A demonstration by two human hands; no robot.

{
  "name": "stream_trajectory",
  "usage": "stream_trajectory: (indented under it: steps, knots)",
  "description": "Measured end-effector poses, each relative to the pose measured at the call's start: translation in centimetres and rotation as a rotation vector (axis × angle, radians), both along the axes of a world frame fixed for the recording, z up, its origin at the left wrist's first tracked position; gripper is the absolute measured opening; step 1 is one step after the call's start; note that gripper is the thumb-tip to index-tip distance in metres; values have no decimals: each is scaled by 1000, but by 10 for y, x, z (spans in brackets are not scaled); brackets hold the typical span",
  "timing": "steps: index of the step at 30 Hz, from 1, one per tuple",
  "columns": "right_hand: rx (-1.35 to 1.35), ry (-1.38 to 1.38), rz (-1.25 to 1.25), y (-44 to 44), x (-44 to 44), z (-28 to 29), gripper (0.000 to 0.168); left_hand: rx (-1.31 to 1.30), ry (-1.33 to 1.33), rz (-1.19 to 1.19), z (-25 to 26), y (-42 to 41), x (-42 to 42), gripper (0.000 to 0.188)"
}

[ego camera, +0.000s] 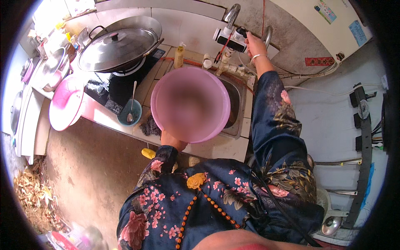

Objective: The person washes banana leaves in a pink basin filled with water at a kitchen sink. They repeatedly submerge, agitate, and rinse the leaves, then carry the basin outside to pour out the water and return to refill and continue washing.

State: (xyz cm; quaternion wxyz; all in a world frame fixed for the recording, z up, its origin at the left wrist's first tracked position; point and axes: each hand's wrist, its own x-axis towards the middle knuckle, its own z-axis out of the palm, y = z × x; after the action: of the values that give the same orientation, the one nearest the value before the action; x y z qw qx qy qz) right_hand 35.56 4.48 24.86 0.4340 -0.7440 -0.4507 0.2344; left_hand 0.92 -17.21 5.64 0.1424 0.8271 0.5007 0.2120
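Note:
A pink plastic basin sits over the metal sink, covering much of it. Its inside is blurred, so the contents cannot be made out. My left hand grips the basin's near-left rim. Stretched out to the back wall, my right hand has its fingers on the dark handle of a white electric water-heating tap. The tap's curved metal spout rises behind it. A bracelet circles my right wrist.
Left of the basin are a lidded wok on a black stove, a blue bowl with a spoon and pink basins. A pump bottle stands behind. Ladles hang from a rack at right.

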Motion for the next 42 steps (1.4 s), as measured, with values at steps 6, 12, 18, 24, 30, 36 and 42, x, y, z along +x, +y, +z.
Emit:
stream_trajectory:
  steps: [6,12,18,24,30,36,42]
  knots:
    - [178,-986,8,71,97,-45,35,37,7,-85,-1,2,6,40]
    - [192,37,-67,103,-11,-102,31,43,70,-59,-78,11,-10,27]
    - [218,308,-253,157,-30,-121,25,44,36,-60,-112,20,-11,29]
    - [245,277,-67,146,-69,-162,24,-52,133,-20,-116,20,-15,30]
    - [-402,-156,744,25,-107,-291,35,-80,247,-63,-125,23,-21,15]
    - [-727,-977,710,8,-126,-414,38,12,144,-87,-139,31,-26,14]
    - [-578,-994,577,-23,-205,-348,33,-86,166,-86,-125,38,-33,19]
